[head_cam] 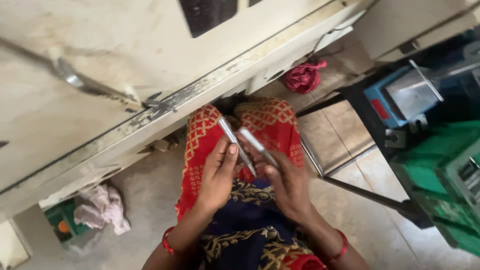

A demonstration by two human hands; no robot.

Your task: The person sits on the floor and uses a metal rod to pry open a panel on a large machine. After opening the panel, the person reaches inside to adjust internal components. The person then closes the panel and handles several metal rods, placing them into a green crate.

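Silver and shiny, two thin metal rods sit in my hands, over my lap. My left hand (217, 175) pinches one metal rod (236, 145) between thumb and fingers, and it leans up and to the left. My right hand (287, 182) has its fingers curled tight around the other metal rod (257, 146), which lies just beside the first. The low ends of both rods come close together between my two hands. I cannot tell if they touch.

Under my hands I see my red and gold cloth (270, 122) and a dark blue part with gold swirls. Each wrist has a red bangle (167, 241).

Above my hands runs a big cream machine table (125, 60) with a scratched, dark edge. A red cloth bundle (302, 77) lies on the floor under it. A pale rag (102, 207) lies on the floor at the left, on top of a small green box (60, 220). I cannot see what is inside that box. At the right stands a green and blue machine (440, 155) on a black frame.
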